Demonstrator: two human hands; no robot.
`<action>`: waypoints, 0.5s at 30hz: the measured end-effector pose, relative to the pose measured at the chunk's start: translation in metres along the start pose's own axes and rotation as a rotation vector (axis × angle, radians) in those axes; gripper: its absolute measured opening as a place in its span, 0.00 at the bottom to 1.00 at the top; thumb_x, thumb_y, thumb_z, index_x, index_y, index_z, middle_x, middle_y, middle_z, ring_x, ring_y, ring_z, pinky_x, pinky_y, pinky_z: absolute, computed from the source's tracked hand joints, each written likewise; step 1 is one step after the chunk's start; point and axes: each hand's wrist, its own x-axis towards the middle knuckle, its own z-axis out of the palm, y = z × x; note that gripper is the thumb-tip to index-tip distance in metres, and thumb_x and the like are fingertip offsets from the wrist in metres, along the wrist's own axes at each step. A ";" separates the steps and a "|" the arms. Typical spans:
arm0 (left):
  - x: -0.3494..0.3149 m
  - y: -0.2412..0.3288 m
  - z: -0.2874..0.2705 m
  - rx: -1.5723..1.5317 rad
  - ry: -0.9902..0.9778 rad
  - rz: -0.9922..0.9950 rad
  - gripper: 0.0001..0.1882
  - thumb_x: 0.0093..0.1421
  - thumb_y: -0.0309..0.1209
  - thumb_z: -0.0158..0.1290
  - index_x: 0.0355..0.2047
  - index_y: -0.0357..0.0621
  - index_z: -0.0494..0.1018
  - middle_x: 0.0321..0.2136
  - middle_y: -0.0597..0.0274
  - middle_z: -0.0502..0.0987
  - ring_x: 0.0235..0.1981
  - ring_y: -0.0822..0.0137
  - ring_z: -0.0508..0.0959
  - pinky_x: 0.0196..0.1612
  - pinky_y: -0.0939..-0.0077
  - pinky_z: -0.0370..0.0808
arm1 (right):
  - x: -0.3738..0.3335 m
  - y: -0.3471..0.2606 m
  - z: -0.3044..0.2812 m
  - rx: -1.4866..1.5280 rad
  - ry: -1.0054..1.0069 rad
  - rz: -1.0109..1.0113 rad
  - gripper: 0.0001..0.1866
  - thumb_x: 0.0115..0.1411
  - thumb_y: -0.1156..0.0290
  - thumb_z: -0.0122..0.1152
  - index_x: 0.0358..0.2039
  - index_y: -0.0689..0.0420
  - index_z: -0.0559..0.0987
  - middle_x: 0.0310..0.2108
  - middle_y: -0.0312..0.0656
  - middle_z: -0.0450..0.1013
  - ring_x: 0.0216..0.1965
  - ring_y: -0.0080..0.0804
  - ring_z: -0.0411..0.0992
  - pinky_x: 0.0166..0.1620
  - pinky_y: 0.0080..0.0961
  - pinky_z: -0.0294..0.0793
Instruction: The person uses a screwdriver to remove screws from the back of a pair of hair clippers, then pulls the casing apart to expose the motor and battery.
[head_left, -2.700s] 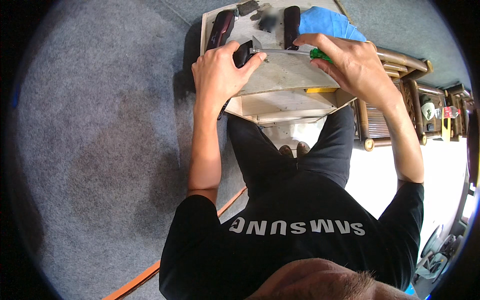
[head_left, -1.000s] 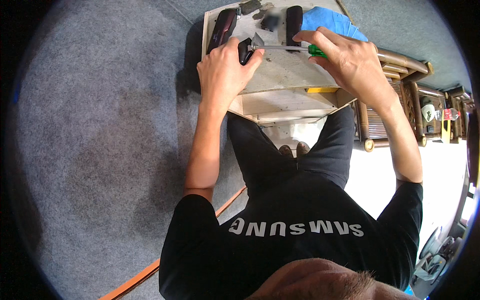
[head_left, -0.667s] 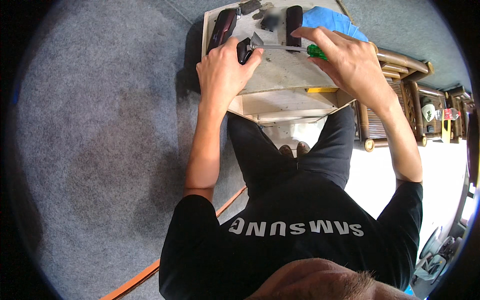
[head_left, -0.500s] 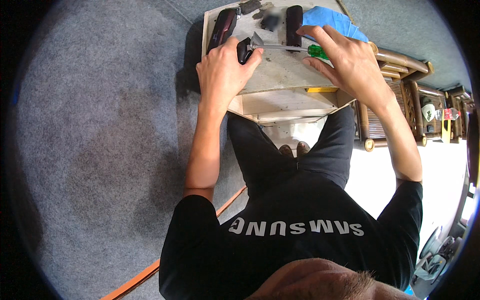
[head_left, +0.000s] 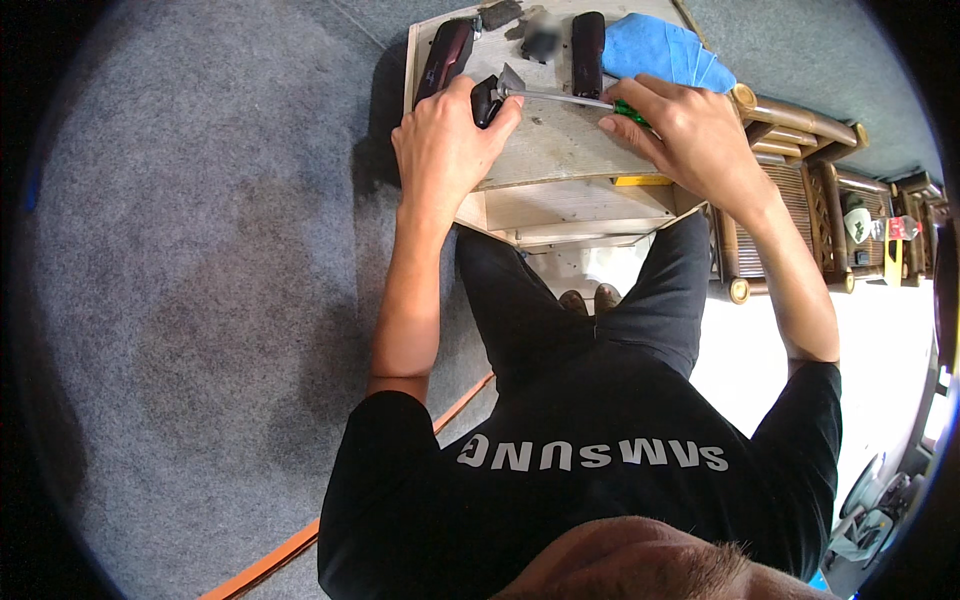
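Observation:
My left hand (head_left: 440,145) is closed around a black device part (head_left: 485,101) with a flared grey metal piece (head_left: 511,80) at its end, which looks like a hair clipper's head. In my right hand (head_left: 690,135) is a screwdriver (head_left: 565,97), its green handle between thumb and fingers. The steel shaft points left, its tip meeting the part beside my left thumb; the exact contact is too small to make out. Just beyond my left hand lies a dark maroon clipper-like body (head_left: 447,55). A long dark maroon casing piece (head_left: 588,54) rests past the screwdriver.
The pale wooden table (head_left: 545,150) has an open shelf below, with a yellow object (head_left: 643,180) inside. A blue cloth (head_left: 660,50) lies at the far right, a small black part (head_left: 541,45) and a dark pad (head_left: 500,14) at the back. Bamboo furniture (head_left: 790,200) stands right.
My right hand has drawn nearer and its fingers have closed round the green handle, where they stood more spread before. My left hand and its part have stayed put.

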 end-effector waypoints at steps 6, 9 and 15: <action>0.001 0.000 -0.001 -0.001 -0.038 -0.060 0.30 0.61 0.57 0.62 0.35 0.37 0.80 0.28 0.43 0.85 0.34 0.38 0.86 0.39 0.41 0.81 | -0.010 -0.009 0.009 0.171 -0.070 0.249 0.16 0.72 0.57 0.62 0.43 0.58 0.83 0.28 0.51 0.82 0.30 0.51 0.82 0.36 0.43 0.78; 0.002 0.000 -0.001 0.006 -0.071 -0.096 0.31 0.61 0.59 0.61 0.40 0.38 0.81 0.31 0.41 0.85 0.38 0.36 0.85 0.42 0.41 0.80 | -0.011 -0.010 0.017 0.239 0.011 0.271 0.15 0.72 0.58 0.61 0.43 0.58 0.82 0.27 0.52 0.81 0.31 0.54 0.82 0.36 0.44 0.77; 0.003 0.000 0.001 0.021 -0.029 -0.070 0.29 0.61 0.57 0.61 0.37 0.37 0.81 0.30 0.42 0.85 0.36 0.37 0.86 0.41 0.39 0.80 | 0.023 -0.029 0.029 0.471 0.014 0.497 0.23 0.66 0.48 0.66 0.41 0.58 0.81 0.25 0.55 0.80 0.33 0.60 0.81 0.37 0.48 0.79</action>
